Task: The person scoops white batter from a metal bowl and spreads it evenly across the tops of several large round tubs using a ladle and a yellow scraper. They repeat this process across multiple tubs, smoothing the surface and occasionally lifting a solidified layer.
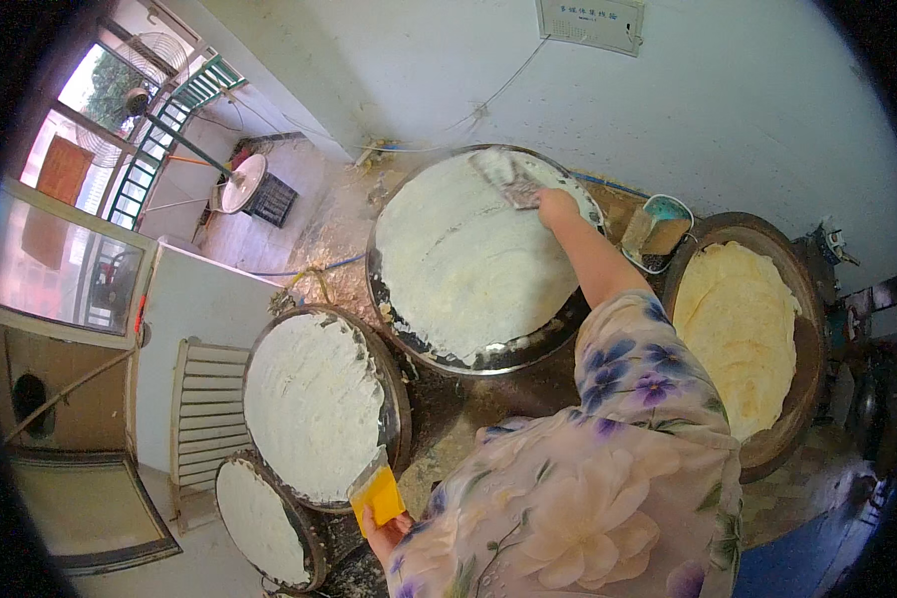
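Observation:
My right hand [558, 205] reaches over the far right part of the large round griddle [486, 364]. It grips a flat, batter-smeared spreader [518, 188], partly blurred, whose far end lies on or just above the pale batter sheet [471, 254]. That sheet covers most of the griddle, with dark metal showing at the rim. Low and to the left, my left hand [389, 532] is closed around a scraper with a yellow handle [379, 495]. Its pale blade points at the near edge of a second griddle [398, 418], which bears a white batter sheet [310, 404].
A third coated griddle [315, 553] stands lower left. On the right, another griddle [811, 381] carries a yellowish flatbread [736, 336]. Between griddles sits a small container [658, 232]. A blue hose [340, 264], a slatted rack [213, 411] and a standing fan [138, 101] are leftward.

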Demonstrator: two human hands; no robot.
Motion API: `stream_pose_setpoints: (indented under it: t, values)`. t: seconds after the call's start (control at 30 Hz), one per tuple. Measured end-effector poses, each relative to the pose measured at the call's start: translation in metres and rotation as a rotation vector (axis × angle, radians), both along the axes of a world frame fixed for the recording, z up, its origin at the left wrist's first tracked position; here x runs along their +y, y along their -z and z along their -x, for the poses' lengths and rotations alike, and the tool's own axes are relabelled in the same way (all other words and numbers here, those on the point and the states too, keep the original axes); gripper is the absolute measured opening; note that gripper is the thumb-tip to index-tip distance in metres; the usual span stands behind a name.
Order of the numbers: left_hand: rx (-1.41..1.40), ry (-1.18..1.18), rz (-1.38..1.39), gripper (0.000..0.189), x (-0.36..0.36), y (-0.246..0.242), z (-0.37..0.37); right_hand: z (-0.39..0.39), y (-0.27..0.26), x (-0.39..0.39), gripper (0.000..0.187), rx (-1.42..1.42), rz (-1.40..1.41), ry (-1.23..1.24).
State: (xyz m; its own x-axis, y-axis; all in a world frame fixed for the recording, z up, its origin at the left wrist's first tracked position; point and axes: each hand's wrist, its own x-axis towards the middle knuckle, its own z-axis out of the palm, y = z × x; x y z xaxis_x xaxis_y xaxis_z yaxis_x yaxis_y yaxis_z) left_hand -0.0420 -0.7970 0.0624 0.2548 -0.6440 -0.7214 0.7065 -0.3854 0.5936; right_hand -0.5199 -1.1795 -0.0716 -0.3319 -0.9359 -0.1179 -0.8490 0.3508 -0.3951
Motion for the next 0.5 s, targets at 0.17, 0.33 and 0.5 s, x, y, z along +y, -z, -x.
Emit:
stream_pose_setpoints:
  t: [0.17, 0.33, 0.5]
  values:
    - [-0.051, -0.059, -0.041, 0.047, 0.000, 0.008, -0.003, -0.004, -0.032, 0.017, 0.038, -0.022, -0.073, -0.197]
    - [-0.013, -0.018, -0.021, 0.042, 0.002, 0.001, 0.004, 0.005, -0.027, 0.022, 0.035, -0.282, -0.116, 0.204]
    - [0.080, 0.007, 0.012, 0.036, 0.006, -0.002, 0.006, 0.001, -0.007, 0.009, 0.028, -0.155, 0.011, -0.244]
